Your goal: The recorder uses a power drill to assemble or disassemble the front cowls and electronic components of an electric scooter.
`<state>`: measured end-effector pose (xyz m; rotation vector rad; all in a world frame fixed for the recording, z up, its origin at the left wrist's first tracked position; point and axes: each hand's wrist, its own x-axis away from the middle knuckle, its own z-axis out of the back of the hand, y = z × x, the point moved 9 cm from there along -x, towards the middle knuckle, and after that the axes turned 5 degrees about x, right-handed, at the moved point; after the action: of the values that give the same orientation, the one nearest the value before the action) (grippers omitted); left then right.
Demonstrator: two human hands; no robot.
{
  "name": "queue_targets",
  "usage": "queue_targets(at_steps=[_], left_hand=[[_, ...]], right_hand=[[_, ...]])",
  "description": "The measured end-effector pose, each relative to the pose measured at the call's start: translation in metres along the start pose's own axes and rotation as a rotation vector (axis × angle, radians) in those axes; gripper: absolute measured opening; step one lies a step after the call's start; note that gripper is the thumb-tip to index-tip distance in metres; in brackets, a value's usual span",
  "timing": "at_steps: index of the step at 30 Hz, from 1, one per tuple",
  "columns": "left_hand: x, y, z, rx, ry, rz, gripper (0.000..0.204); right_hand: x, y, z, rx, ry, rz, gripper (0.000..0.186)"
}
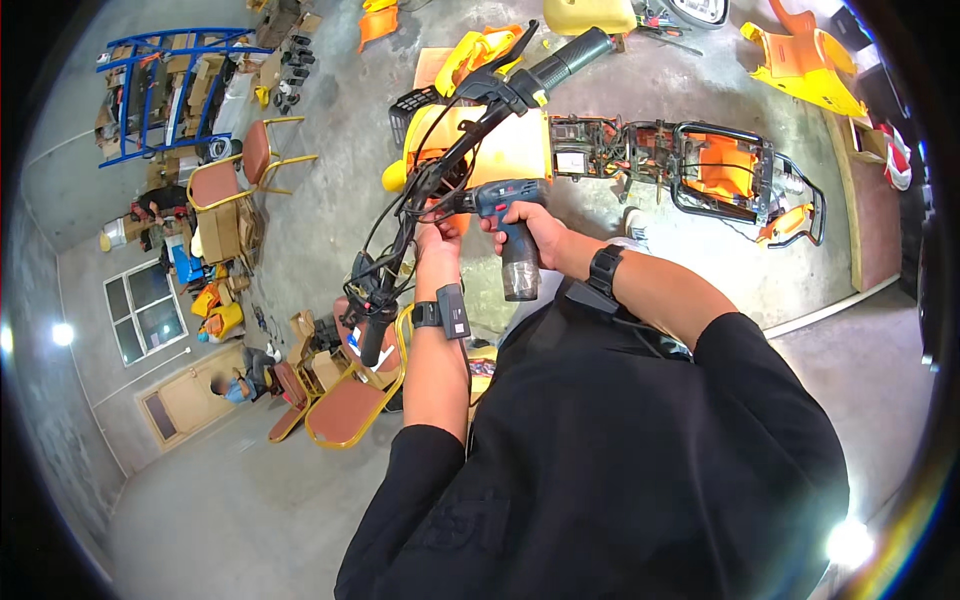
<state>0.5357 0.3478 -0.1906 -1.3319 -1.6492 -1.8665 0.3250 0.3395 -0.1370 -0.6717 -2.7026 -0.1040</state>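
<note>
A blue-and-black cordless drill [518,192] is gripped in my right hand [540,232], fingers wrapped round its handle. Its nose points left at the steering area of a partly stripped scooter. My left hand [438,240] is beside the drill's tip, fingers drawn together by the orange front panel; what they hold, if anything, is hidden. Above both hands the black handlebar [487,124] runs slantwise, from a rubber grip [572,66] at upper right to the lower left. Black cables [372,235] loop around it.
The bare scooter frame [625,150] stretches right to a black rear rack [715,135]. Orange and yellow body panels [805,65] lie on the concrete floor. Brown chairs [345,410] stand at the left, near a blue metal rack [150,100] with boxes. A person [240,388] sits further off.
</note>
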Motion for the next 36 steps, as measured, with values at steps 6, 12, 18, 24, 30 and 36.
queue_targets(at_steps=[6, 12, 18, 24, 30, 36], left_hand=[[0.001, 0.002, -0.003, 0.034, -0.11, 0.025, 0.022], [0.009, 0.003, -0.001, 0.071, -0.039, 0.027, 0.014], [0.015, 0.004, -0.004, 0.017, 0.018, -0.045, 0.016], [0.029, 0.003, -0.003, -0.041, 0.121, -0.045, 0.025], [0.039, 0.006, 0.007, -0.139, 0.229, -0.136, 0.024], [0.039, 0.029, 0.009, -0.509, 0.334, -0.398, 0.028]], right_hand=[[-0.002, -0.001, 0.0, 0.003, -0.007, 0.004, 0.028], [-0.003, 0.005, 0.001, -0.041, -0.023, -0.012, 0.034], [-0.007, 0.005, 0.004, -0.044, -0.018, 0.007, 0.033], [-0.008, 0.008, 0.005, -0.059, -0.03, 0.006, 0.033], [-0.007, 0.008, 0.004, -0.08, -0.032, -0.02, 0.034], [-0.007, 0.011, 0.008, -0.095, -0.021, -0.03, 0.034]])
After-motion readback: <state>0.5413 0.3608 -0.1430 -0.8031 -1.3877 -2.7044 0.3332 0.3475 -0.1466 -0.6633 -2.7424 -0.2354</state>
